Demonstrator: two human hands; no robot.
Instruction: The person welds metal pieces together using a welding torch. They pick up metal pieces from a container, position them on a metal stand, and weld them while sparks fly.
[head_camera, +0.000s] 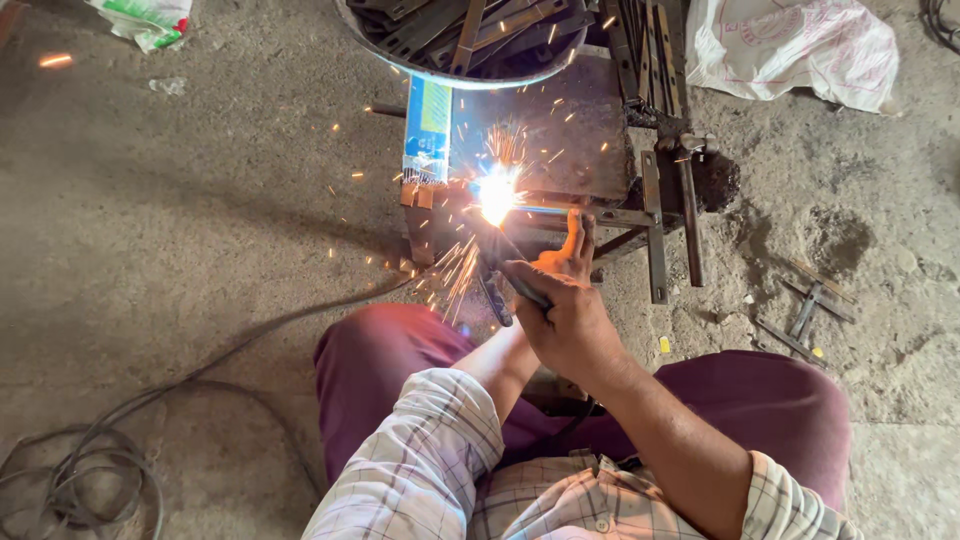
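Right hand (570, 325) closed around electrode holder (505, 275), left hand (572, 245) mostly hidden behind it, its grip unclear, bright arc (497, 193) on metal worktop (570, 140), round tub (470, 62) holding flat steel strips (470, 25), white sack (790, 45) on floor.

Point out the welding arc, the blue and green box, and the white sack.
welding arc (497, 193), head view: on the bright core of the glare.
blue and green box (428, 130), head view: on the middle of its printed face.
white sack (790, 45), head view: on its crumpled middle.

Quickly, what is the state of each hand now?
Left hand: mostly hidden behind the right; cannot tell.
Right hand: closed on the electrode holder.
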